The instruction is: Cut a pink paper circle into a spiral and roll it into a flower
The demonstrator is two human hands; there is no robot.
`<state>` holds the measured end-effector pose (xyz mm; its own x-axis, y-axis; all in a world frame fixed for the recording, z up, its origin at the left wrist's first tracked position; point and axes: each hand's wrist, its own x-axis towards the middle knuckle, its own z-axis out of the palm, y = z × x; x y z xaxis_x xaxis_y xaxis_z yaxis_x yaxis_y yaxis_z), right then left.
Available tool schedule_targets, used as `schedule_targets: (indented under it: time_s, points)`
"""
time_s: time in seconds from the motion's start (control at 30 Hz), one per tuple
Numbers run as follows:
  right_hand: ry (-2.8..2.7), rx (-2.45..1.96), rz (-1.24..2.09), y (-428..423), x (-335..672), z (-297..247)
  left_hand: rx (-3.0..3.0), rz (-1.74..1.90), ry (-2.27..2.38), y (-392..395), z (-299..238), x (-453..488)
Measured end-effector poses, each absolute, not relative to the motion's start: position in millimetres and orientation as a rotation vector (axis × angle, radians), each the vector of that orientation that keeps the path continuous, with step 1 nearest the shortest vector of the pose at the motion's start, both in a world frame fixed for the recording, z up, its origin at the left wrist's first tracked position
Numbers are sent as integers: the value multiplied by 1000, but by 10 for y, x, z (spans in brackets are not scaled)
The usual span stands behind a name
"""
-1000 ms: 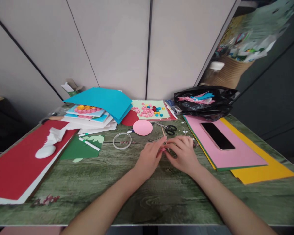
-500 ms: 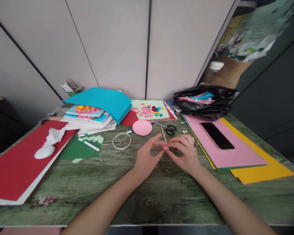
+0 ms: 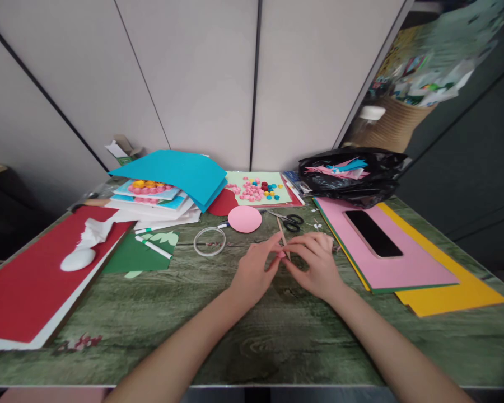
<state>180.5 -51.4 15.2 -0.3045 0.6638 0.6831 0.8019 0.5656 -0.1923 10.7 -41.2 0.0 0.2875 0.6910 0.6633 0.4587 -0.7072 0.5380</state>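
Between the fingertips of my left hand [image 3: 255,267] and my right hand [image 3: 315,263] is a small pink paper piece [image 3: 281,254]. Both hands are closed in a pinch on it, and the fingers partly cover it. Just behind it a thin wooden stick [image 3: 280,226] lies on the table. Black-handled scissors [image 3: 293,221] rest beyond my right hand. A round pink paper disc [image 3: 245,219] lies beyond my left hand. Farther back, a pale green sheet [image 3: 282,196] bears several small pink, yellow, blue and red paper balls [image 3: 252,191].
On the left are a tape ring [image 3: 209,242], white pens [image 3: 153,247], green paper [image 3: 121,257], red paper [image 3: 21,268] and blue sheets [image 3: 168,170]. Right, a phone [image 3: 373,232] lies on pink paper [image 3: 420,268], near a black bag [image 3: 353,187] of paper strips.
My left fingers have curled closer around the pink paper piece, covering more of it. My right hand has stayed almost in place.
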Motion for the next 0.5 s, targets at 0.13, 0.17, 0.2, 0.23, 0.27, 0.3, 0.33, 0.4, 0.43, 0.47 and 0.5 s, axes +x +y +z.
schedule_targets:
  time_s: [0.13,0.17,0.2,0.23,0.27,0.3,0.33,0.4,0.43,0.47,0.5]
  points:
    - [-2083,-1142,-360,-523,1817,129,2484,1390,1016,-408,-16,98]
    - [-2086,-1129,-386,-522,1823,123,2486,1391,1015,-411,-14,98]
    - [-2086,-1114,-410,-521,1829,120,2472,1397,1017,-415,-11,99]
    - [-2082,-1098,-430,-520,1836,118,2444,1409,1020,-420,-6,101]
    - [-2071,-1081,-446,-519,1842,120,2406,1429,1021,-425,0,102]
    - [-2057,-1065,-457,-520,1847,125,2364,1455,1013,-431,6,104]
    - [-2039,-1051,-463,-523,1851,133,2321,1484,996,-436,12,105]
    - [-2005,-1026,-466,-532,1855,152,2238,1533,952,-446,23,107]
    - [-1988,-1014,-468,-537,1855,162,2203,1550,931,-451,27,107]
    - [-1974,-1001,-470,-542,1855,171,2173,1561,913,-455,29,108]
    - [-1963,-988,-474,-547,1854,177,2146,1570,899,-459,29,109]
